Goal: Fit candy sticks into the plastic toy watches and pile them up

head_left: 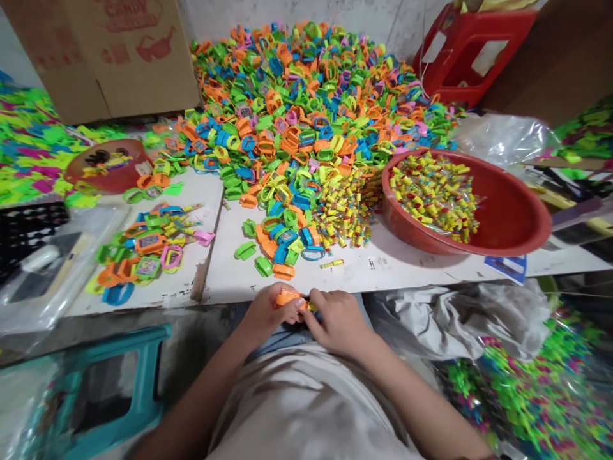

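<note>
Close to my lap, just below the table edge, my left hand point(262, 314) is closed round an orange toy watch point(288, 296). Against the watch's right end, my right hand point(341, 319) pinches a small yellow piece point(313, 306), mostly hidden by the fingers; it resembles the yellow candy tubes on the table. Ahead of my hands lie loose toy watches point(286, 236) in orange, green and blue. Beside them is a pile of yellow candy tubes point(347, 207) in clear wrap, and a single candy tube point(332, 263) lies apart near the edge.
A large heap of toy watches point(306, 96) rises against the wall. To the right, a red basin point(514, 204) holds more tubes. A smaller group of watches and tubes point(148, 246) lies left, near a small red bowl point(103, 176). A teal stool point(143, 377) stands below.
</note>
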Motion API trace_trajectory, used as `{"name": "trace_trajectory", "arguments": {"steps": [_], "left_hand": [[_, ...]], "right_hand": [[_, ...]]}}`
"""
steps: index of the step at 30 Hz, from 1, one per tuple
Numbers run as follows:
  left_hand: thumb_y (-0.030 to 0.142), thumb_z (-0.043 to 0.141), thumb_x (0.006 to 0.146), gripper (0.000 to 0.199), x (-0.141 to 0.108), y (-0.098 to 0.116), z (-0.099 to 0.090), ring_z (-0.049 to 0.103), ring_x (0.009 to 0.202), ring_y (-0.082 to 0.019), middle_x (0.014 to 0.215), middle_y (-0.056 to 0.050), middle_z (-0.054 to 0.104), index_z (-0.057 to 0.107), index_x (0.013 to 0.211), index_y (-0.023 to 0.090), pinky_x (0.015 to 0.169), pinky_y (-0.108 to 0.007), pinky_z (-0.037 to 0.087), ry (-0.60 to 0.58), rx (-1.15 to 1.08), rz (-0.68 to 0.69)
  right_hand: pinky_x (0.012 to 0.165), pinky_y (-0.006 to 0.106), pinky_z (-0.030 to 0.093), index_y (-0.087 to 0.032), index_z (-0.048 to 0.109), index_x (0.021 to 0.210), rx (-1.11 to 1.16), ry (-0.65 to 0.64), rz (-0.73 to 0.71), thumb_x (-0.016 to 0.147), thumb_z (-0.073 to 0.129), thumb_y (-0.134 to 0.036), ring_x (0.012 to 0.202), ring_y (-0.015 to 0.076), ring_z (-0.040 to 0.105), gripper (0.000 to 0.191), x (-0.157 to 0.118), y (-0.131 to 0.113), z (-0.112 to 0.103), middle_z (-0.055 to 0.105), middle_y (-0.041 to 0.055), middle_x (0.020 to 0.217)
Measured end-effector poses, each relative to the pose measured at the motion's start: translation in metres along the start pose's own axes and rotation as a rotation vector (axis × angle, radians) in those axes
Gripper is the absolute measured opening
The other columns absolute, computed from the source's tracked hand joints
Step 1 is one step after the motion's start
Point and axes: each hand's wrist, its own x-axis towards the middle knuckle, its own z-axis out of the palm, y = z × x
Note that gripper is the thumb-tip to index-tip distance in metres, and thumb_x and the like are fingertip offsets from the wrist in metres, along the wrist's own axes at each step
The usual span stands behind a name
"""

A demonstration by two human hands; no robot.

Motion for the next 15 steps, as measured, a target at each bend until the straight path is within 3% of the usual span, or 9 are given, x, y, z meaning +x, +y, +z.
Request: {"name": "trace_trajectory", "arguments": {"steps": [3,6,9,12,15], "left_hand": [[0.049,0.066,0.072,0.037,0.001,-0.001,-0.006,0.065,0.062,-0.018,0.07,-0.001,0.065,0.052,0.087,0.018,0.059,-0.03,0.054,0.042,0.042,0.084],[0.047,0.065,0.075,0.042,0.002,0.005,-0.03,0.065,0.078,-0.021,0.091,-0.005,0.068,0.055,0.103,0.018,0.071,-0.032,0.053,0.258,0.283,0.204],[0.045,0.059,0.082,0.047,0.006,0.021,-0.077,0.063,0.097,-0.025,0.112,-0.009,0.064,0.052,0.122,0.021,0.087,-0.037,0.049,0.602,0.586,0.292],[0.044,0.054,0.086,0.045,0.01,0.04,-0.134,0.051,0.119,-0.034,0.125,-0.013,0.058,0.054,0.124,0.019,0.104,-0.048,0.037,0.884,0.917,0.348],[0.048,0.047,0.09,0.052,0.011,0.051,-0.185,0.045,0.124,-0.042,0.127,-0.017,0.055,0.051,0.128,0.013,0.102,-0.061,0.032,1.047,1.086,0.175]], "right_hand": [[0.057,0.029,0.034,-0.018,0.056,0.088,0.072,0.049,0.034,0.095,0.045,-0.04,0.062,0.0209,0.061,0.026,0.006,0.004,0.01,0.067,0.0065,0.07],[0.069,0.032,0.042,-0.015,0.056,0.109,0.113,0.118,0.058,0.09,0.052,-0.054,0.085,0.0261,0.063,0.043,0.015,0.018,0.015,0.068,0.0114,0.094],[0.07,0.034,0.043,-0.014,0.052,0.124,0.029,0.099,0.209,0.093,0.051,-0.048,0.088,0.0278,0.064,0.045,0.022,0.04,0.015,0.067,0.0134,0.099],[0.063,0.032,0.04,-0.018,0.059,0.113,-0.065,0.007,0.326,0.097,0.047,-0.04,0.078,0.0255,0.066,0.03,0.022,0.061,0.016,0.068,0.0109,0.093],[0.058,0.029,0.037,-0.019,0.06,0.099,-0.089,0.0,0.359,0.095,0.049,-0.039,0.074,0.023,0.065,0.023,0.019,0.071,0.018,0.068,0.0085,0.09]]}}
